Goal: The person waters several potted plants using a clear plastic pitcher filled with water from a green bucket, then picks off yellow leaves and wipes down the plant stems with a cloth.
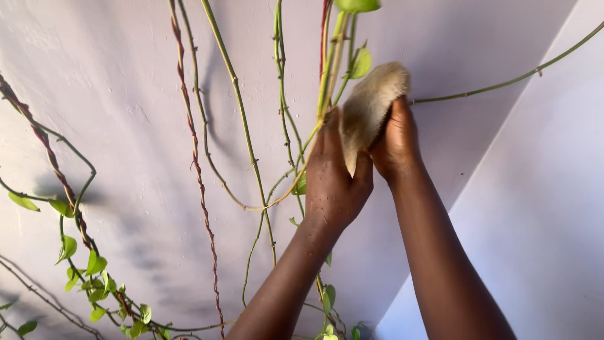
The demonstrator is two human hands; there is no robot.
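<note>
Both my hands are raised against a pale wall among hanging vines. My right hand (396, 141) presses a fuzzy beige cloth (371, 104) against a green vine stem (328, 75). My left hand (330, 179) is held flat behind the stem and the cloth, with its fingers pointing up along the stem. A green leaf (360, 63) sits just above the cloth. Part of the cloth is hidden between my two hands.
Several thin green and reddish-brown vine stems (198, 170) hang down the pale wall (126, 82). Small green leaves (94, 264) cluster at the lower left. One stem (503, 82) runs off to the upper right, across a wall corner (491, 164).
</note>
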